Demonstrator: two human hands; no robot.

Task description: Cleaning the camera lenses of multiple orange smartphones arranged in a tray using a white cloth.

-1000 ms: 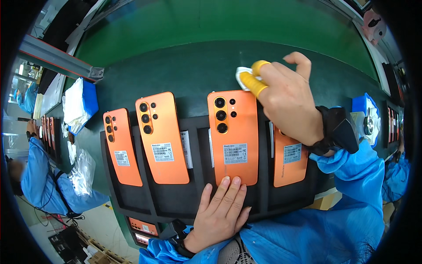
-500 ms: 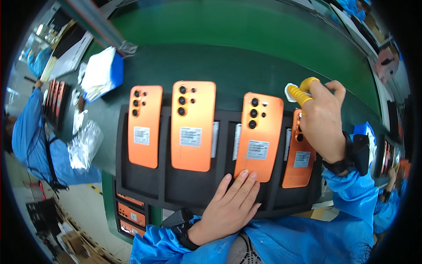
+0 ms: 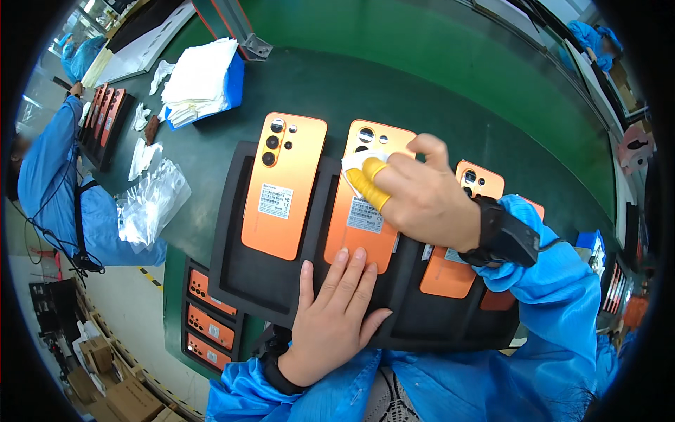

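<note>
Several orange phones lie back up in a black tray (image 3: 232,285). My left hand (image 3: 334,320) is open, its fingertips flat on the lower end of the second phone (image 3: 341,243) from the left. With yellow finger cots on, my right hand (image 3: 432,197) pinches a folded white cloth (image 3: 351,162) against that phone's back, just below its camera lenses. To the left, the first phone (image 3: 278,228) shows its lenses and a white label. Under my right wrist, the third phone (image 3: 448,279) is partly covered. My right sleeve hides most of the fourth phone (image 3: 498,301).
A blue box (image 3: 235,88) of stacked white cloths stands at the back left of the green table (image 3: 394,88). Nearby lie a crumpled clear plastic bag (image 3: 151,204) and cloth scraps. Another tray of phones (image 3: 211,327) sits lower left. A co-worker in blue (image 3: 56,190) is at far left.
My right hand with the cloth has gone from the fourth phone to the second. My left hand has shifted from the third phone to the second. The whole view has turned somewhat.
</note>
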